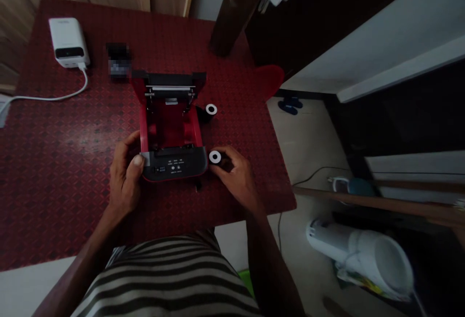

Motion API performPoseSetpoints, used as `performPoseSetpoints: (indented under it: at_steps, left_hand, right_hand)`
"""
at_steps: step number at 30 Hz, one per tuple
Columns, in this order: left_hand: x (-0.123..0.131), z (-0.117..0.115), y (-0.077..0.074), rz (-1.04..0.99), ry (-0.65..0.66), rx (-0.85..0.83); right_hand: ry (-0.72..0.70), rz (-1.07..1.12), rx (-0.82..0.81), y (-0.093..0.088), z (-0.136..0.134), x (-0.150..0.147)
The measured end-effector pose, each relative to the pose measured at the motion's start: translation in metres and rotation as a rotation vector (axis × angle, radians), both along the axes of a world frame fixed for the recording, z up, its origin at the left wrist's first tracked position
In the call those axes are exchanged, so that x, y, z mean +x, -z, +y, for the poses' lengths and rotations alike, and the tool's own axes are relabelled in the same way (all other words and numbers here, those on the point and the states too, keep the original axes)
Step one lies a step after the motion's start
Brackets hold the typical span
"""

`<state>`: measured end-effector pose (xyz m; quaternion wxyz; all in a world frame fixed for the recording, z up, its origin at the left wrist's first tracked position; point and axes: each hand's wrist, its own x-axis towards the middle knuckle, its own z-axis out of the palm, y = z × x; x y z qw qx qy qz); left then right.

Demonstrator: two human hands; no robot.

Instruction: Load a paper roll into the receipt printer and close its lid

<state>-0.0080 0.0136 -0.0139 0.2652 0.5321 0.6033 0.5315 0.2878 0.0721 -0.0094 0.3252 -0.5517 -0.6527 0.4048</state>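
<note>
A small red and black printer [170, 128] stands on the red patterned table [65, 133] with its lid tilted open toward the back. My left hand [125, 174] grips its front left corner, thumb on the black front panel. My right hand [236, 176] is closed around a dark roll with a white core [215, 157] just right of the printer's front. A second dark roll with a white core [209, 110] lies on the table beside the printer's right side, farther back.
A white box-shaped device [68, 42] with a white cable [54, 95] sits at the table's far left. A small black object [118, 58] lies behind the printer. A brown post [236, 9] rises at the far edge. A white appliance [363, 256] lies on the floor at right.
</note>
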Motion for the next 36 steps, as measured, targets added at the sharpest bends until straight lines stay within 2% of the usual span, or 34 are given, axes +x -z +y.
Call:
performPoseSetpoints:
  at_steps: [3,6,9,12,16,19,22,29,36]
  left_hand:
    - [-0.003,-0.001,0.002,-0.004,0.018,-0.014]
    - [-0.003,-0.002,0.002,-0.005,0.023,-0.007]
    - [-0.001,-0.003,0.001,-0.006,0.019,-0.012]
    - [0.001,-0.003,0.0,-0.018,0.033,-0.037]
    - [0.002,-0.003,-0.001,-0.022,0.044,-0.031]
    - [0.003,-0.003,-0.003,-0.036,0.035,-0.027]
    - [0.003,-0.003,-0.006,-0.04,0.05,-0.056]
    - [0.004,-0.004,-0.009,-0.043,0.063,-0.049]
    - [0.004,-0.003,-0.008,-0.027,0.052,-0.045]
  right_hand:
    - [0.009,0.073,-0.01,-0.017,0.001,0.007]
    - [-0.026,0.094,0.006,-0.057,0.001,0.015]
    - [-0.159,0.029,0.113,-0.096,0.008,0.011]
    - [-0.296,-0.093,0.284,-0.114,0.024,-0.01]
    - [-0.441,-0.379,0.483,-0.111,0.044,-0.053]
    - [-0.524,-0.604,0.52,-0.105,0.05,-0.082]
    - [-0.529,-0.752,0.516,-0.101,0.052,-0.102]
    - [-0.514,-0.833,0.375,-0.086,0.069,-0.126]
    - [-0.546,-0.852,0.287,-0.082,0.073,-0.13]
